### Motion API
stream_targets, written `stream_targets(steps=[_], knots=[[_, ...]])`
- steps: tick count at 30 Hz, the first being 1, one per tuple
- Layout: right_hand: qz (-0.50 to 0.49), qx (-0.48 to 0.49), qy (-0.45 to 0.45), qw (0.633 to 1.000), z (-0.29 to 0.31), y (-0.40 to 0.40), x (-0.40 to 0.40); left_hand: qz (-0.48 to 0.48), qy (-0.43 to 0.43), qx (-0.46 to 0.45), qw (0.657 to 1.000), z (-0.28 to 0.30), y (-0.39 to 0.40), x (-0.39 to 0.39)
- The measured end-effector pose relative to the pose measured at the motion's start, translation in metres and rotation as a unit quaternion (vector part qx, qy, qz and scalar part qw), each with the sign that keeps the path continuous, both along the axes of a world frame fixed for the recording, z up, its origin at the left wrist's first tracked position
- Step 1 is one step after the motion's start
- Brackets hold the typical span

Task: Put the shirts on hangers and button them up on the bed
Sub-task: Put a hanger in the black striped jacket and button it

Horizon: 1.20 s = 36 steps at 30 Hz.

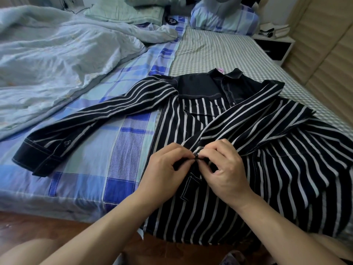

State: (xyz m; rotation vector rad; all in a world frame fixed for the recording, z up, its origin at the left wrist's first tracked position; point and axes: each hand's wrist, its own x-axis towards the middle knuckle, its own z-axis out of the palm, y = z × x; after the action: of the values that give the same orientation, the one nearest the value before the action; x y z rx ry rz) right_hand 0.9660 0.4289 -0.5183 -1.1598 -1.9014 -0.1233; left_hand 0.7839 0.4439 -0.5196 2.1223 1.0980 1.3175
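Black-and-white striped shirt [219, 150] lies front-up on the bed [129, 142], hem hanging over the near edge, collar toward the far side. Dark yoke and collar show white stitching. One sleeve [91, 127] stretches out left across the blue plaid sheet, cuff buttoned. The other front panel is folded diagonally over the chest.

Left hand [166, 165] and right hand [227, 167] meet at the placket mid-chest. Both sets of fingers are curled in, fingertips pinching the placket edges at one small dark button [196, 157]; whether it is through its hole, I cannot tell, fingers cover it.

A sliver of pink at the collar, possibly a hanger [221, 70].

Crumpled pale blue duvet [57, 60] on the left half of the bed. Pillows [219, 20] at the head. White nightstand [275, 44] at far right.
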Motion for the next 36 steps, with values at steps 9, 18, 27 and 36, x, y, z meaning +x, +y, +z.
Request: stream_targets(steps=[9, 18, 27, 36], knots=[[-0.020, -0.017, 0.085, 0.996, -0.004, -0.003, -0.010, -0.039, 0.028, 0.081, 0.996, -0.006, 0.004, 0.000], [-0.004, 0.063, -0.008, 0.998, 0.000, 0.002, 0.002, -0.065, -0.058, -0.184, 0.979, 0.012, 0.008, -0.003], [0.006, 0.073, -0.034, 0.997, -0.001, 0.001, 0.003, -0.107, 0.061, -0.111, 0.986, 0.019, 0.021, -0.010], [0.036, 0.030, -0.041, 0.998, 0.001, 0.001, 0.004, -0.127, 0.154, 0.008, 0.980, 0.024, 0.024, -0.006]])
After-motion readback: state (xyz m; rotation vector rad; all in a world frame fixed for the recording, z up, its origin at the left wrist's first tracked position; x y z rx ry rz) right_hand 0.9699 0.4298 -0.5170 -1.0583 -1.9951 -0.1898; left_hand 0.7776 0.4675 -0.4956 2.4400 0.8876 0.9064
